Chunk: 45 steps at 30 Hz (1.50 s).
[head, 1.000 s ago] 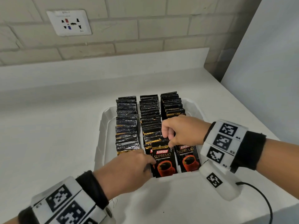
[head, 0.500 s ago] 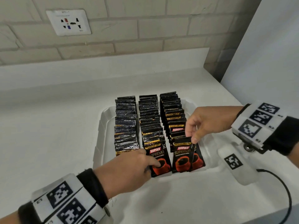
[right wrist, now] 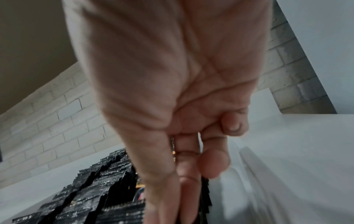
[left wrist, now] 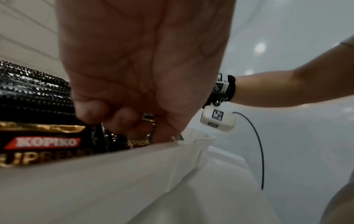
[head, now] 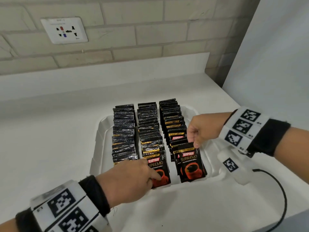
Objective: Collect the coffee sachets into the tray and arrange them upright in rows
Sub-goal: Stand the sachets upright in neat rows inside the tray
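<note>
- On a white counter below a brick wall, a white tray holds black coffee sachets standing on edge in three rows, their crimped top edges up.
- The right hand pinches the top right corner of the front sachet of the right row between thumb and forefinger; the right wrist view shows the thumb and fingers pressed together over a thin black edge, the remaining fingers curled behind.
- Just below that pinch, the sachet's face reads "KOPIKO SUPREMO" above a red cup; it leans back against the packets behind it, its foot at the tray's near wall.
- Left of the pinch, across a narrow gap, the middle row ends in another printed sachet, also leaning back.
- The left hand lies over the near left part of the tray, one fingertip touching the lower face of that middle sachet; the left wrist view shows its fingers curled over the packets, but whether they clasp one cannot be told.
- Beyond the left hand's knuckles, the left row runs to the tray's far end.
- Both wrists carry white bands with black square markers; a small white unit hangs under the right wrist, trailing a black cable across the counter.
- A wall socket sits high on the bricks.
</note>
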Available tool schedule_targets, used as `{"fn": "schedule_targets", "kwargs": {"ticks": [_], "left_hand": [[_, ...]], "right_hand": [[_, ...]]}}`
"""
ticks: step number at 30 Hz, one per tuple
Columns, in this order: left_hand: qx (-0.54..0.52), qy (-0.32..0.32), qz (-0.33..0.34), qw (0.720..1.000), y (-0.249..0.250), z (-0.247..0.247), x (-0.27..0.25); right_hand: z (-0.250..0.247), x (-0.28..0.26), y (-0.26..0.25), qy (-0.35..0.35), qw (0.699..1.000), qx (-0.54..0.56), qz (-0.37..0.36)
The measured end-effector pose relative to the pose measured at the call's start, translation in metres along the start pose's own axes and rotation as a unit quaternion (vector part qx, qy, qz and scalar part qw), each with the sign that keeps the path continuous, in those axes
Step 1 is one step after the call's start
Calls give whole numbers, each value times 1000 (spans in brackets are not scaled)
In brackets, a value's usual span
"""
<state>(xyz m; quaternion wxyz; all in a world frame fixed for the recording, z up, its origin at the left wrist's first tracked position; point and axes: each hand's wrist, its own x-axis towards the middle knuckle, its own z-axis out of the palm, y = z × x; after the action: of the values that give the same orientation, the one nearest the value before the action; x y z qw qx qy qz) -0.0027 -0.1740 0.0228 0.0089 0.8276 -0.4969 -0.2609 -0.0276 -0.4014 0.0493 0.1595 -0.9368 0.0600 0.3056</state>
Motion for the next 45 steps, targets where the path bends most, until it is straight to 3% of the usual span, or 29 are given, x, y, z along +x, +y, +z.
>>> {"fn": "schedule_targets", "kwargs": {"ticks": [6,11,15,18,21,26,34,45], "left_hand": [[-260,-2,-14,966,25,-9,18],[-326,-24,-51,944,43,-14,29],[-371,-19,-58,926,51,-17,32],[-399,-2,-79,913,52,-17,36],[-421,-5,-84,903,57,-15,40],[-438,-30,-92,894,64,-9,46],[-442,-25,-108,890,66,-4,52],[-447,5,-112,887,61,-4,56]], "right_hand": [[5,0,-4,41,999,-14,5],[4,-11,-1,85,996,19,35],[10,-25,3,126,979,153,53],[22,-33,5,79,951,286,81],[33,-36,4,56,902,417,99],[47,-30,4,23,852,512,104],[60,-26,-4,13,822,561,97],[59,-23,0,10,833,549,68]]}}
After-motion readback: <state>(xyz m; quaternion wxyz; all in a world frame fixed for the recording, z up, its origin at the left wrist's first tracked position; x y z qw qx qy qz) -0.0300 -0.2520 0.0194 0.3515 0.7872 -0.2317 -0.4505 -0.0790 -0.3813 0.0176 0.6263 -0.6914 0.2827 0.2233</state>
